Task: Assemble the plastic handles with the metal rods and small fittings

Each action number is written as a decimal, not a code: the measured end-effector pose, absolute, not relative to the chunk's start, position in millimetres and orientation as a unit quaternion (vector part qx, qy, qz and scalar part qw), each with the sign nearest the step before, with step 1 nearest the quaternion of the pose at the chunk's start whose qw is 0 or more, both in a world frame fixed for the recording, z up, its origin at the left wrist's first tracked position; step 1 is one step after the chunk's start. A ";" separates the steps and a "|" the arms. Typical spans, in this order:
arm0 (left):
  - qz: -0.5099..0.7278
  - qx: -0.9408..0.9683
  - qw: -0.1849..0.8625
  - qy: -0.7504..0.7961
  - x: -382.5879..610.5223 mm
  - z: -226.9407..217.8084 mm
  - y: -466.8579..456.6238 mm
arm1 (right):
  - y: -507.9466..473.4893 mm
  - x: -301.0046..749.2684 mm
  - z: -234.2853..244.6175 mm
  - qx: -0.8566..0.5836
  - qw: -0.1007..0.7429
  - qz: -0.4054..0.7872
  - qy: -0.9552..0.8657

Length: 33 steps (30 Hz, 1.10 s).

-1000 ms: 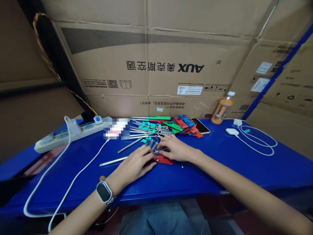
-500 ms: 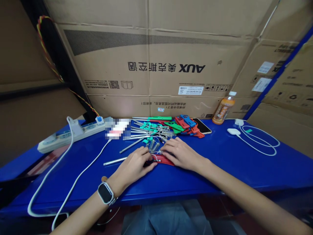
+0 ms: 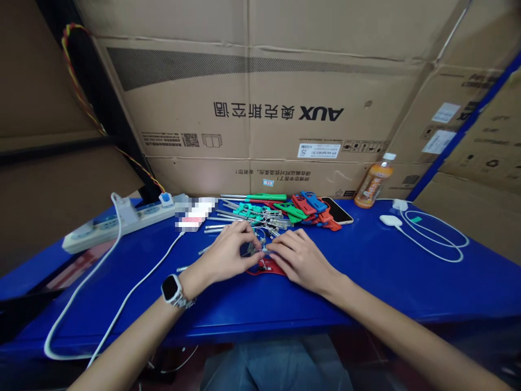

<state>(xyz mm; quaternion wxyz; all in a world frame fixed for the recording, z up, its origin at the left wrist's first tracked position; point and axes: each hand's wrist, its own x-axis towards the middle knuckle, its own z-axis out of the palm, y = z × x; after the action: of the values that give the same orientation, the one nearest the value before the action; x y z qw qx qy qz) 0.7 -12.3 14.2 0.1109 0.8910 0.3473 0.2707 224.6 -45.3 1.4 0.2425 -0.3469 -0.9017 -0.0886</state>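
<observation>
My left hand (image 3: 228,255), with a smartwatch (image 3: 173,290) on its wrist, has its fingers curled in a pinch over small metal parts at the centre of the blue table (image 3: 366,271). My right hand (image 3: 299,255) meets it there, fingertips pinched on a small metal piece (image 3: 264,250). A red plastic piece (image 3: 264,267) lies flat under and between both hands. Just beyond them sits a pile of metal rods with green, red and blue plastic handles (image 3: 277,212).
A white power strip (image 3: 122,220) with a cable lies at the left. A phone (image 3: 337,210), an orange drink bottle (image 3: 372,184) and a white charger with coiled cable (image 3: 427,231) sit at the right. Cardboard boxes (image 3: 264,108) wall the back.
My left hand has lifted off the red piece and moved forward to meet the right hand's fingertips. The right hand shifted slightly toward me. The red piece shows more.
</observation>
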 end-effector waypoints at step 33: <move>0.194 0.904 0.140 0.355 -5.4 0.0 -15.7 | -41.5 232.1 -7.2 -0.376 0.198 0.029 -0.905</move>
<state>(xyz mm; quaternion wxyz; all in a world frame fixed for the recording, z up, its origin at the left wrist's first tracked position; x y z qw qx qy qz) -5.4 -15.7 0.0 0.1403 0.9040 0.3546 0.1936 232.1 -41.5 -7.2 0.1981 -0.3756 -0.9049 0.0293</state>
